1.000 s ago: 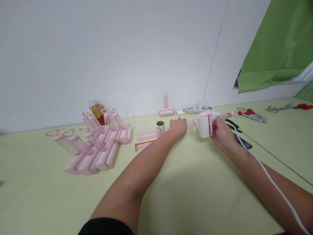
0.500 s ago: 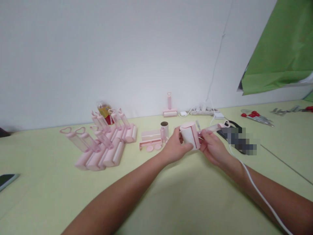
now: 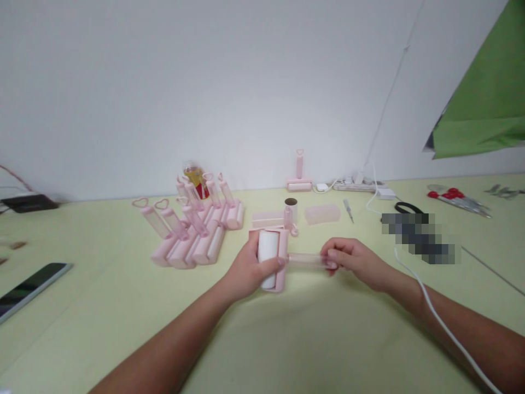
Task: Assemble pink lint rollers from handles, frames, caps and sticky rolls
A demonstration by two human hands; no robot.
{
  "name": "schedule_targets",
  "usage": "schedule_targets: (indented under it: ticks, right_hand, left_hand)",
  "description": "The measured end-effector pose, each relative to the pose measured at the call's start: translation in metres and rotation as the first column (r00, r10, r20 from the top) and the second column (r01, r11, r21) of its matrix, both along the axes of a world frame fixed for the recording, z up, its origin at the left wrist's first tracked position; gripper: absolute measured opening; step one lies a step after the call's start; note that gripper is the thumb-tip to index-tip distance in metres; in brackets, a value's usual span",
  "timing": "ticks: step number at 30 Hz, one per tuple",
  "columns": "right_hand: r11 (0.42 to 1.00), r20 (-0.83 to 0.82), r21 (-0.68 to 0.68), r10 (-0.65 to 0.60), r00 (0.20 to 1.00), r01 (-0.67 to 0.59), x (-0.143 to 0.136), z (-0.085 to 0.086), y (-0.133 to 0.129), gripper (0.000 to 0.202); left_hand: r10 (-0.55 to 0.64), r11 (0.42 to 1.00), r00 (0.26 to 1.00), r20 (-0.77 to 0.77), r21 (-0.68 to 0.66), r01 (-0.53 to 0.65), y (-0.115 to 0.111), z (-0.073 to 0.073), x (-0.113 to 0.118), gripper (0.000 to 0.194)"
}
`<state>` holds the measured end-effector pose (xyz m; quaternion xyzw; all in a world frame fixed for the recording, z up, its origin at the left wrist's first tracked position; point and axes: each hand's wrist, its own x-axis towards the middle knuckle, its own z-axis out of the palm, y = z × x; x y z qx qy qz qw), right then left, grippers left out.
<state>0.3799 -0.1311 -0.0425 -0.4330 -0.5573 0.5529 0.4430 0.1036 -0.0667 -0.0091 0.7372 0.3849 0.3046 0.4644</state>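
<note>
A pink lint roller with a white paper roll (image 3: 268,254) lies sideways in front of me, above the table. My left hand (image 3: 248,271) is wrapped round its head, the thumb across the roll onto the pink frame. From the frame a clear pink handle (image 3: 305,260) points right. At the handle's far end, the fingers of my right hand (image 3: 356,260) are closed in a pinch, covering its tip. Just behind the roller are a brown-rimmed cardboard tube (image 3: 291,203), a small clear pink handle piece (image 3: 288,216) and a translucent pink cover (image 3: 322,214).
Several finished-looking pink lint rollers (image 3: 207,246) stand grouped at left. Another roller (image 3: 299,185) stands by the wall, near a power strip (image 3: 356,185). A small screwdriver (image 3: 348,210), red-handled scissors (image 3: 457,200) and a phone (image 3: 30,287) lie on the table. A white cable (image 3: 438,317) crosses my right arm.
The lint roller has come left and nearer to me, its handle turned level. My right hand has slid from near the head to the handle's end. The view has swung slightly left.
</note>
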Motion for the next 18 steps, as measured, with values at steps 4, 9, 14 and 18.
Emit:
schedule_targets:
  ticks: [4, 9, 14, 18]
  right_hand:
    - [0.987, 0.013, -0.036, 0.154, 0.988, -0.154, -0.014, -0.001, -0.007, 0.033]
    - [0.987, -0.167, -0.039, 0.150, 0.975, -0.159, -0.038, -0.015, -0.005, 0.039]
    - [0.967, -0.291, -0.168, 0.138, 0.947, -0.193, -0.049, -0.030, -0.002, 0.038]
    - [0.942, -0.294, -0.238, 0.164, 0.941, -0.238, -0.051, -0.032, -0.007, 0.038]
  left_hand:
    - [-0.144, 0.988, 0.979, -0.142, -0.083, 0.133, -0.007, -0.002, 0.007, 0.056]
    - [-0.398, 0.902, 0.885, -0.241, -0.276, 0.331, -0.009, -0.006, 0.013, 0.047]
    - [-0.521, 0.842, 0.823, -0.226, -0.297, 0.451, -0.007, 0.003, 0.013, 0.038]
    - [-0.558, 0.829, 0.763, -0.326, -0.273, 0.488, -0.009, 0.009, 0.010, 0.037]
